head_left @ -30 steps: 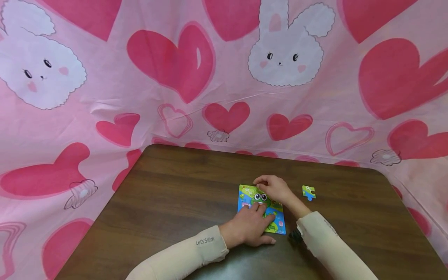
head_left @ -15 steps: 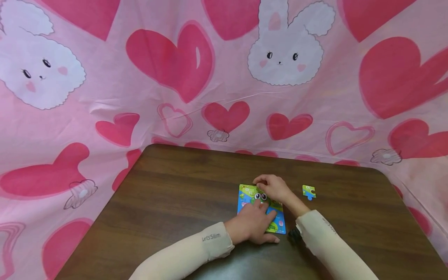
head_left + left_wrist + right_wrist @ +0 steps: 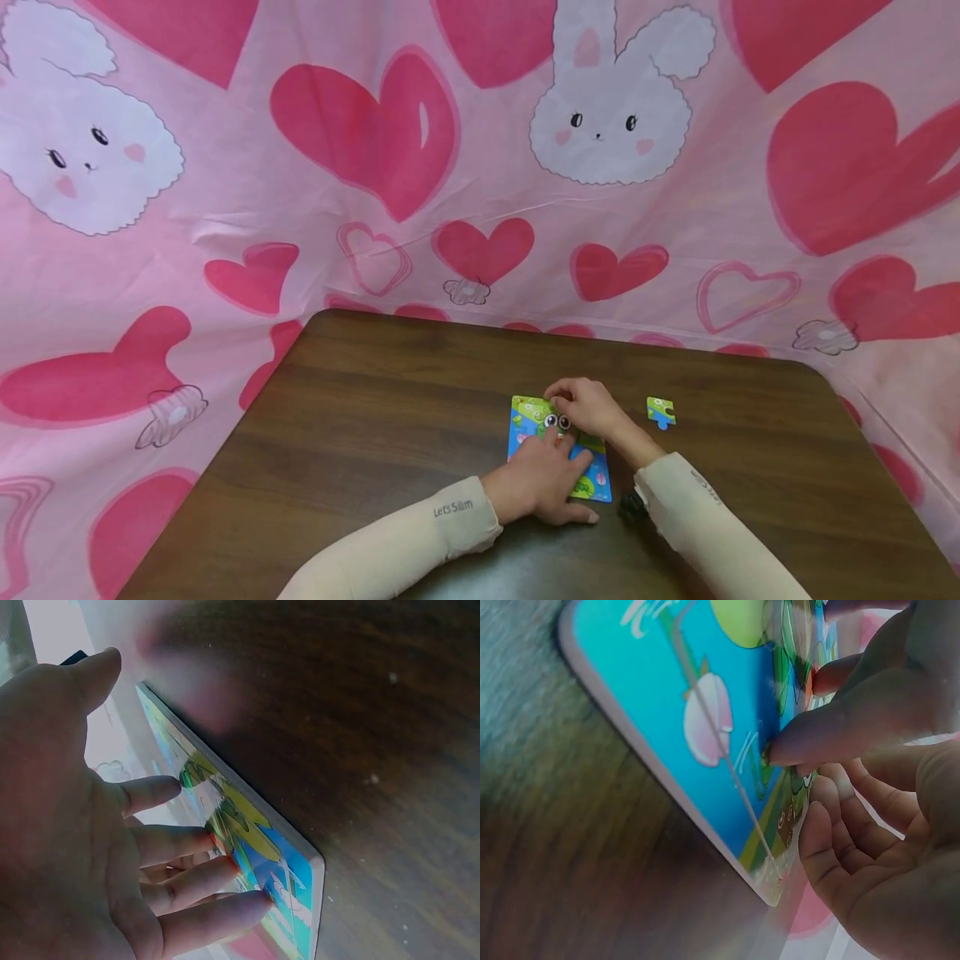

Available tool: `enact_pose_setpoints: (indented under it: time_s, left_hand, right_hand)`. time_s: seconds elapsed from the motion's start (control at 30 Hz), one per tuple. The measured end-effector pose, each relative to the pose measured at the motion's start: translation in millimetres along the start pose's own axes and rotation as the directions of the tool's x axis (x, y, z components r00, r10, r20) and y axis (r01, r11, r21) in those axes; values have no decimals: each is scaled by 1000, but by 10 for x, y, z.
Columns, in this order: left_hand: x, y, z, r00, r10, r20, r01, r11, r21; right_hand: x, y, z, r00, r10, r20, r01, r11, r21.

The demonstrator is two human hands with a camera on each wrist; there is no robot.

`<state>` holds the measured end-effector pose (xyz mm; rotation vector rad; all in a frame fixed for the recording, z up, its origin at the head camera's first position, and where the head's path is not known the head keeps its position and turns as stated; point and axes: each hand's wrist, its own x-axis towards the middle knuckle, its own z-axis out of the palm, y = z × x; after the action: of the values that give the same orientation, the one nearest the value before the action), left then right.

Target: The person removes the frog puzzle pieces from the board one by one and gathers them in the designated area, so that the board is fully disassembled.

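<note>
A jigsaw puzzle (image 3: 598,482) with a frog picture in green and blue lies flat on the table. Over its near left part my left hand (image 3: 542,478) is spread, fingertips pressing on the picture and thumb stretched out past the near edge. In the left wrist view those straight fingers touch the puzzle's face (image 3: 289,866). At the far right part of the puzzle, my right hand (image 3: 591,408) has its fingers and thumb curled together, pinching at a puzzle piece that they mostly hide. The right wrist view shows these fingertips (image 3: 815,825) against the puzzle's surface.
A loose puzzle piece (image 3: 660,410), green and blue with a tab, lies on the table right of the puzzle. The brown wooden table (image 3: 390,392) has rounded far corners. A pink cloth (image 3: 510,192) with hearts and rabbits hangs behind it.
My left hand has shifted slightly right and its fingers have drawn a little nearer on the puzzle. The right hand stays almost still at the far part. The loose piece has not moved.
</note>
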<state>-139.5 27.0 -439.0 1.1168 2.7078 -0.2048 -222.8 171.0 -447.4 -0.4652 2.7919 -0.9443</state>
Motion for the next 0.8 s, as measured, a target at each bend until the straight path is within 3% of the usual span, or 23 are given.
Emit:
enact_pose_setpoints:
  time_s: [0.33,0.53,0.8]
  left_hand:
    - [14,-24,4,1000,1,10,-1,1000,-21]
    - [21,-30,6,1000,0,10,0,1000,-24]
    - [0,-40,-2,1000,8,12,-7,999,-49]
  right_hand:
    - [12,-7,28,999,6,33,-6,1000,7]
    - [12,-3,18,1000,11,-23,-11,1000,-21]
    - [17,5,16,1000,-7,-12,6,999,-48]
